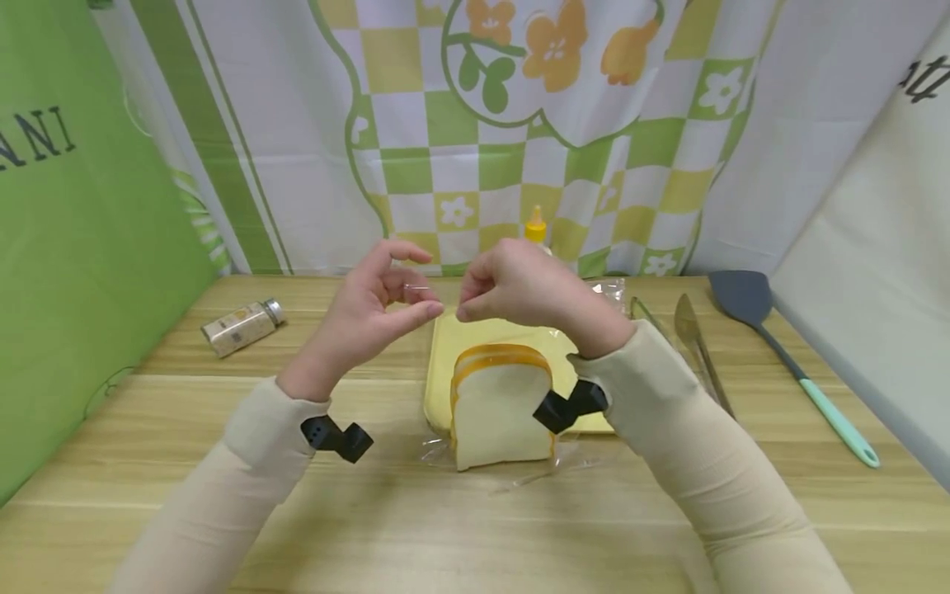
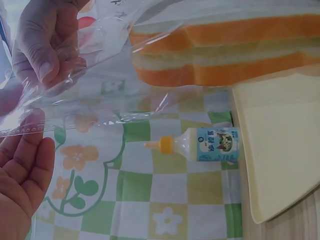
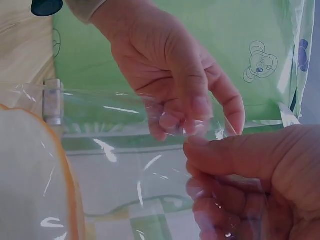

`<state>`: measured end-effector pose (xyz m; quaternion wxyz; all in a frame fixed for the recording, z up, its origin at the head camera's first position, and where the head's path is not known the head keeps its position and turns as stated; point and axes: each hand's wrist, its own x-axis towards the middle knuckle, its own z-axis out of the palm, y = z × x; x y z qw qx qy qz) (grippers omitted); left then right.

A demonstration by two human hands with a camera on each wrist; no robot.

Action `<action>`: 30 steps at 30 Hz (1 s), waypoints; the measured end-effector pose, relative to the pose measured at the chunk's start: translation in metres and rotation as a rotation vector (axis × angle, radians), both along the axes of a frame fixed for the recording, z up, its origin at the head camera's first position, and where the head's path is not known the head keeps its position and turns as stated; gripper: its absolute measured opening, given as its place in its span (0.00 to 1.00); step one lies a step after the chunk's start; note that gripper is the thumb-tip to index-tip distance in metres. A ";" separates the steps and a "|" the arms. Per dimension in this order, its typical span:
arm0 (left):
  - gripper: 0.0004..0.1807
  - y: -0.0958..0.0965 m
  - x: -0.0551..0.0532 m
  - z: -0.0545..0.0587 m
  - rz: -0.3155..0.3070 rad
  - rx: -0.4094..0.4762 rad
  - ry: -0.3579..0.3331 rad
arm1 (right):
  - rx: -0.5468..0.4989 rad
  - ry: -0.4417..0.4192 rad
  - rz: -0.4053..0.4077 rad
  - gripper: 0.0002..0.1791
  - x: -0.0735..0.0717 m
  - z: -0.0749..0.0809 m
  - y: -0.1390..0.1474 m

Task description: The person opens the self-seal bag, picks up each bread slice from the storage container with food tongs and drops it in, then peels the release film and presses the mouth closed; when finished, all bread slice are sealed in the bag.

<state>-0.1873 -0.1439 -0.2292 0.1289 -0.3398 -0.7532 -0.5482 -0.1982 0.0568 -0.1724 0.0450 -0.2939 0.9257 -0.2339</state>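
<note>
Slices of white bread with orange-brown crust stand upright inside a clear plastic bag, in front of my body. Above the bread, both hands are at the bag's top edge. My left hand has the film between its thumb and curled fingers. Close beside it, my right hand pinches the edge between thumb and forefinger, the other fingers folded in. In the right wrist view the film stretches from the bread up to both hands. The bag's seam runs by the left fingers in the left wrist view.
Behind the bread lies a pale yellow tray. A squeeze bottle with a yellow cap stands at the back. A seasoning jar lies at left. Tongs and a spatula with a mint handle lie at right.
</note>
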 end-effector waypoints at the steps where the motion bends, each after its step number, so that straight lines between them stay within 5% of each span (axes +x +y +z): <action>1: 0.23 0.000 0.000 0.000 0.010 -0.002 0.001 | 0.001 0.005 0.009 0.04 0.000 0.000 0.001; 7: 0.19 -0.004 0.002 -0.002 0.052 -0.015 0.038 | 0.031 0.054 0.039 0.04 -0.002 0.002 0.015; 17: 0.19 -0.013 0.000 -0.009 0.086 -0.010 0.129 | 0.048 0.049 -0.038 0.10 -0.003 0.003 0.055; 30: 0.20 -0.016 -0.002 -0.014 0.072 0.048 0.175 | -0.133 -0.007 -0.132 0.06 -0.006 -0.012 0.094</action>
